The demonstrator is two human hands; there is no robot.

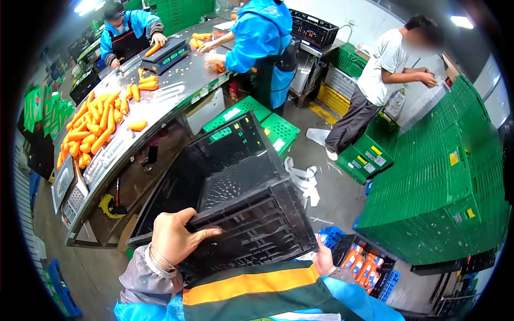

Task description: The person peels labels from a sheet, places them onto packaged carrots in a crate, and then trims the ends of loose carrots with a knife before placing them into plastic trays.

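Note:
A black plastic crate is tilted in front of my body, its inside showing bare black walls with slots. My left hand grips its near rim, fingers over the edge and thumb along the outer wall. At the crate's right end my right hand holds the lower corner; most of its fingers are hidden behind the crate. Beyond the crate, a heap of carrots lies on the metal table.
Two people in blue work at the table, near a scale. Someone in a white shirt stands by stacked green crates. Green crates sit on the floor beyond mine. Bagged carrots fill a black crate at lower right.

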